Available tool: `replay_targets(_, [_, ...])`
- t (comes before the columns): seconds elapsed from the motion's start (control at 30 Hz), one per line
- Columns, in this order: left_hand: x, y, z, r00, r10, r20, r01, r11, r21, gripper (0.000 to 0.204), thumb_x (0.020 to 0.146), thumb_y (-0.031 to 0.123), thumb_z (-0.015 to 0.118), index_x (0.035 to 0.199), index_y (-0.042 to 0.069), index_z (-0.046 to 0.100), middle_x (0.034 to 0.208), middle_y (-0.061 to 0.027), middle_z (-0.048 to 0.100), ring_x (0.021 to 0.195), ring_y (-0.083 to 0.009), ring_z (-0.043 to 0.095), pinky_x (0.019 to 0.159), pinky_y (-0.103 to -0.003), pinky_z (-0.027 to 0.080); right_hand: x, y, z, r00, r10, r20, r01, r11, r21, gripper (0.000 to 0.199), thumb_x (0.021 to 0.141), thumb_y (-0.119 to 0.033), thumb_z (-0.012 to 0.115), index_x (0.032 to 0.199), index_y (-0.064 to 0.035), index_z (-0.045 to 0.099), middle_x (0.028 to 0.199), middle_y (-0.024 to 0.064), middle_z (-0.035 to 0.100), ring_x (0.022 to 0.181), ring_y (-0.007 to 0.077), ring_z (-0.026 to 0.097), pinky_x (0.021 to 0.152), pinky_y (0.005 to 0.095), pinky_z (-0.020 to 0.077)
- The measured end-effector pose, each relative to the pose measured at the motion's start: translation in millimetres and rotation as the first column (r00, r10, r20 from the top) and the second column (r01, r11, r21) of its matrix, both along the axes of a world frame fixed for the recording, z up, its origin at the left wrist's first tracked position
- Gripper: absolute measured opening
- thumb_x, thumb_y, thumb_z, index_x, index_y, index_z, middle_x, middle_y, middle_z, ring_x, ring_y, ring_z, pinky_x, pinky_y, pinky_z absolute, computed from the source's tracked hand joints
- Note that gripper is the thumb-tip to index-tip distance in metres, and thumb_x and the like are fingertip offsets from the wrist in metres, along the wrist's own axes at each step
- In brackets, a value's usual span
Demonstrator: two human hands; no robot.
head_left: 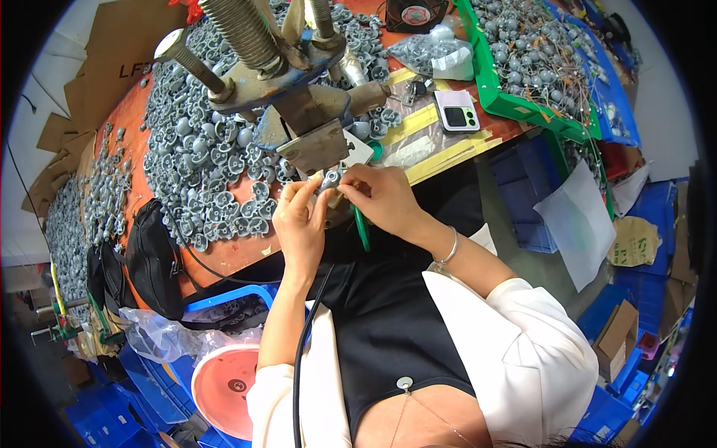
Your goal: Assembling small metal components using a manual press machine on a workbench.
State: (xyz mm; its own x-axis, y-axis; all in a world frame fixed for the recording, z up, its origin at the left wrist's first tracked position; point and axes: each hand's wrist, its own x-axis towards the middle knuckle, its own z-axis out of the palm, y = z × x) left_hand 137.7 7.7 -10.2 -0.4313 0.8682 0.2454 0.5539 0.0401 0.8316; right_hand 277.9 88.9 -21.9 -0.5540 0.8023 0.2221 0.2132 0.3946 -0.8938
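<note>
Between the thumb and fingers of my left hand (pixel 300 224) is a small grey plastic part (pixel 330 179) with a round hole. My right hand (pixel 382 196) is pinched closed at the part's right side; whatever its fingertips hold is too small to make out. Both hands meet just below the metal head (pixel 314 151) of a bench press with thick threaded bolts (pixel 243 33). A green curved strip (pixel 361 228) hangs beneath my right hand, its upper end hidden.
Heaped grey plastic parts (pixel 202 157) cover the orange tabletop (pixel 127 198) to the left. A phone (pixel 457 112) lies right of the press, near a green crate (pixel 515 108) of grey parts with wires. A black bag (pixel 153 257) and pink basin (pixel 224 384) are at lower left.
</note>
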Motion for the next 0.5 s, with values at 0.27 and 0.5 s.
replay_targets(0.27, [-2.7,17.7,-3.2,0.985,-0.019,-0.174,0.025,0.999,0.032,0.022,0.074,0.007,0.074,0.095,0.007,0.068,0.075,-0.0077,0.053,0.061,-0.0201,0.05,0.054,-0.031,0.04,-0.7,3.5,6.2,0.963,-0.124,0.241,0.045,0.95,0.309,0.011,0.08,-0.017,0.065,0.077,-0.0078,0.059,0.065,0.0071,0.063,0.06,0.0261,0.063,0.051,0.0336,0.0466])
replay_targets(0.5, [7.8,12.0,0.7,0.968,0.006,-0.25,0.002,1.0,0.031,0.022,0.073,0.007,0.074,0.094,0.008,0.068,0.073,-0.0088,0.053,0.063,-0.0237,0.053,0.055,-0.034,0.041,19.9,114.2,54.0,0.99,-0.138,-0.007,0.138,0.989,-0.046,0.02,0.092,-0.016,0.055,0.1,-0.0009,0.065,0.079,0.0054,0.066,0.07,0.012,0.063,0.065,0.0296,0.0512])
